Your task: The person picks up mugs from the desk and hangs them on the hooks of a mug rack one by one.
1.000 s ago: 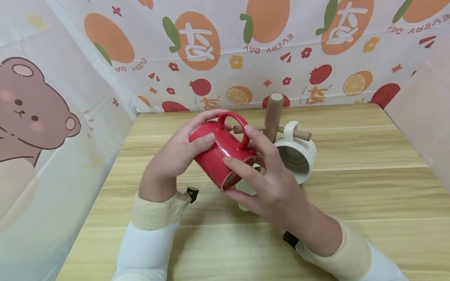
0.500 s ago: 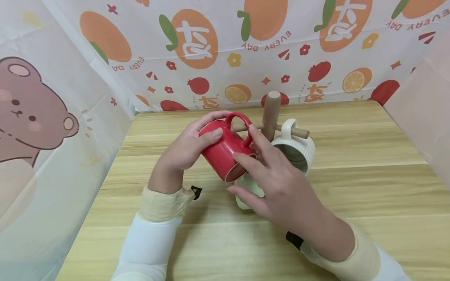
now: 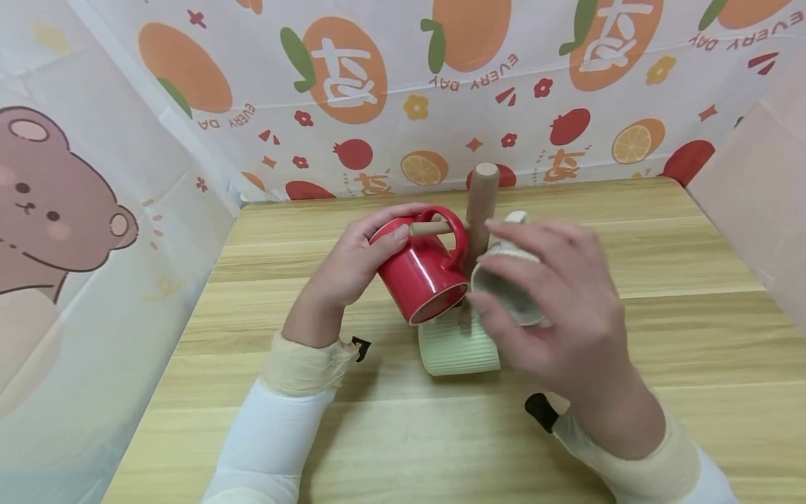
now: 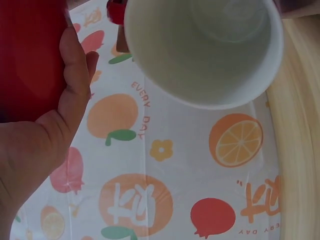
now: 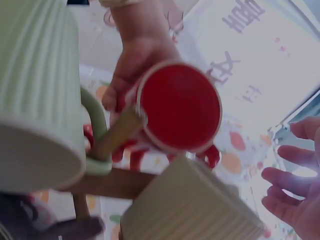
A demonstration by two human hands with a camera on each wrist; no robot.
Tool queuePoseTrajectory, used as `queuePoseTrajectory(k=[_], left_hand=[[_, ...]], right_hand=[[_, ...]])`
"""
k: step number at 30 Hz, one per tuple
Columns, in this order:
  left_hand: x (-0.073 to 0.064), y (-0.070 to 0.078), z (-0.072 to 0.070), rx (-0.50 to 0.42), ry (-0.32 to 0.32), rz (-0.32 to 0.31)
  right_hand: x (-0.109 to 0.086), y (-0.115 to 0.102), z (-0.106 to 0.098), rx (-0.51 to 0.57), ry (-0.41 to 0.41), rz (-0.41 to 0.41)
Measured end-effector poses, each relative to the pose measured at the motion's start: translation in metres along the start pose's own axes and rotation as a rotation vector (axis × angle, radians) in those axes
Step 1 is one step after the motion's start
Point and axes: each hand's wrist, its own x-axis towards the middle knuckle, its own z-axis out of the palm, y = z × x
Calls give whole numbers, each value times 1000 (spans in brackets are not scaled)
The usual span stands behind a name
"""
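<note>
My left hand [image 3: 359, 262] grips a glossy red mug [image 3: 418, 276] by its body, thumb on the side. The mug is tilted, base towards me. A wooden peg [image 3: 429, 228] of the mug rack [image 3: 483, 203] passes through its handle. My right hand [image 3: 567, 315] is off the red mug, fingers loosely bent and holding nothing. It partly hides a white ribbed mug [image 3: 504, 290] on the rack's right side. Below the red mug hangs a pale green ribbed mug [image 3: 456, 346]; in the right wrist view, a peg runs by its handle [image 5: 95, 120].
The rack stands on a light wood table [image 3: 403, 434]. A fruit-patterned sheet [image 3: 403, 91] rises behind the table, and a bear-printed sheet [image 3: 63, 210] on the left. A pale mug's open mouth [image 4: 205, 55] fills the upper left wrist view.
My left hand has moved the red mug rightwards, bringing its handle over the peg. My right hand has left the red mug and moved right, in front of the white mug.
</note>
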Motion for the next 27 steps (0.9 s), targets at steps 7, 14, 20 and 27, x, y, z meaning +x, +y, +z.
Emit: queuePoseTrajectory(k=[7, 14, 20, 27], left_hand=[[4, -4, 5, -34, 32, -37], [8, -11, 11, -42, 93, -86], [10, -12, 14, -7, 141, -115], [12, -10, 14, 36, 140, -124]], right_hand=[[4, 22, -9, -9, -18, 181], [2, 43, -12, 81, -159, 277], [-1, 52, -11, 124, -280, 307], [-3, 55, -9, 134, -297, 344]])
